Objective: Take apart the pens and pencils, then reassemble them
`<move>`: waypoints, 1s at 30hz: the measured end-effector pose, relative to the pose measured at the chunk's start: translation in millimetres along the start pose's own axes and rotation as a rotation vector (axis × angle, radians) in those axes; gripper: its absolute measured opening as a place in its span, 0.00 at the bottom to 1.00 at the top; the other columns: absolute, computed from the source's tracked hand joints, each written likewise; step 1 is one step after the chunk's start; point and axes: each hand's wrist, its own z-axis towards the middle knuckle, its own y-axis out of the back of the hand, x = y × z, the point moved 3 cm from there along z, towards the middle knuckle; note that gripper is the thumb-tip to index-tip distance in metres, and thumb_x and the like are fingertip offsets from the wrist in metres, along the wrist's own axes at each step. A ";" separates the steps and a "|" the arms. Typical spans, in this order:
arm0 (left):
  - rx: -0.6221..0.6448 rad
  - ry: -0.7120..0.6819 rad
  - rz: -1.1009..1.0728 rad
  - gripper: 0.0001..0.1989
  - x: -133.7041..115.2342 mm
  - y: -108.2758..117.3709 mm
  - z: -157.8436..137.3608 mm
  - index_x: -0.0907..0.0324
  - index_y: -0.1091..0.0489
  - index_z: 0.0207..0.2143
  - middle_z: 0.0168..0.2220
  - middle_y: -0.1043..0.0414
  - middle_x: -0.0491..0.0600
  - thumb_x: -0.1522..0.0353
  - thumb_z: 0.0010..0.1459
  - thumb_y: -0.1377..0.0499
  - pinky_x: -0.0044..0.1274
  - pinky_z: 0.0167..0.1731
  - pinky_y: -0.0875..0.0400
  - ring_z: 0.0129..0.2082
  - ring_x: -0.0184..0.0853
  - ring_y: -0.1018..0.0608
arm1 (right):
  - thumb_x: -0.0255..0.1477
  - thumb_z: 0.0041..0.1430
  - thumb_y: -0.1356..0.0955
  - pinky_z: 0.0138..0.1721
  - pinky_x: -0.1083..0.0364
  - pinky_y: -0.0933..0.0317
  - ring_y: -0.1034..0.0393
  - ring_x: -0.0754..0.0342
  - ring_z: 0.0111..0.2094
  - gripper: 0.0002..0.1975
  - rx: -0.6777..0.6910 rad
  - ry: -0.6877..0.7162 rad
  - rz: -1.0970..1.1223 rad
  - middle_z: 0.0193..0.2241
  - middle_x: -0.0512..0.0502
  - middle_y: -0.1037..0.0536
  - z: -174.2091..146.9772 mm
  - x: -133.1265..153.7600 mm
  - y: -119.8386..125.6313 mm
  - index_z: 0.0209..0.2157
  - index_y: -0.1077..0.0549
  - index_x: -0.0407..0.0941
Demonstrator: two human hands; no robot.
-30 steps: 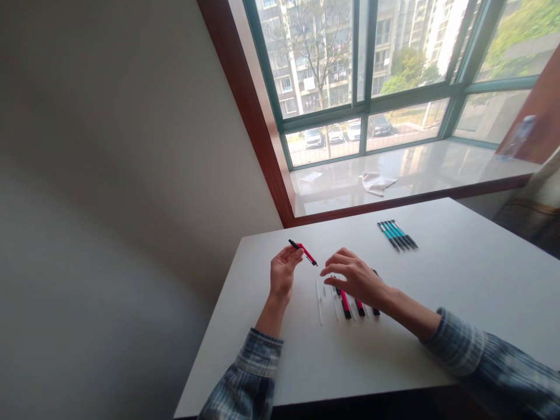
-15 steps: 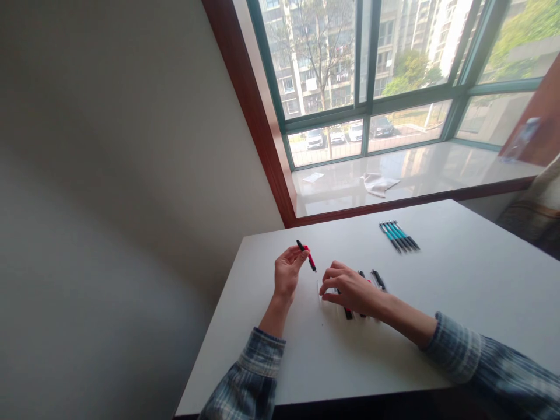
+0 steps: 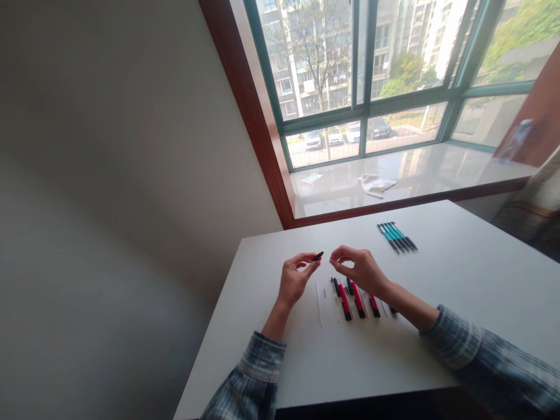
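My left hand (image 3: pixel 296 280) pinches a red and black pen (image 3: pixel 318 256), its black end pointing toward my right hand. Just across from it, my right hand (image 3: pixel 359 268) has thumb and fingertips pressed together; anything between them is too small to make out. Below the hands lie several red and black pen barrels (image 3: pixel 359 300) in a row, with black grips and clear thin parts among them. A thin white refill (image 3: pixel 319 304) rests left of that row, beside a tiny spring-like piece (image 3: pixel 325 293). My right wrist and forearm hide part of the row.
Several teal mechanical pens (image 3: pixel 397 237) lie side by side at the back right of the white table (image 3: pixel 262 373). Behind it, the window sill holds a crumpled cloth (image 3: pixel 377 185), a paper (image 3: pixel 312 178) and a clear bottle (image 3: pixel 517 141). A wall stands on the left.
My right hand has lifted from beside the refill, rising and closing into a pinch near the pen. My left hand has turned the pen so its end faces right. More of the row shows.
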 end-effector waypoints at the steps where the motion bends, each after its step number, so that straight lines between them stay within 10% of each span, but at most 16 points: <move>1: 0.022 -0.004 0.003 0.13 -1.6 -1.4 -1.0 0.57 0.17 0.39 0.42 0.17 0.55 0.61 0.53 0.30 0.35 0.47 0.27 0.44 0.44 0.19 | 0.34 0.66 0.31 0.40 0.52 0.26 0.22 0.52 0.35 0.07 -0.016 -0.002 -0.005 0.34 0.48 0.17 0.5 0.2 0.8 0.39 0.22 0.47; 30: 0.170 0.040 0.036 0.16 -13.2 -9.3 -6.0 0.58 0.16 0.40 0.40 0.17 0.57 0.57 0.53 0.30 0.31 0.37 0.27 0.37 0.44 0.19 | 0.39 0.64 0.29 0.43 0.48 0.22 0.19 0.49 0.38 0.12 -0.070 0.015 0.104 0.38 0.46 0.16 -0.2 1.3 -0.4 0.45 0.21 0.48</move>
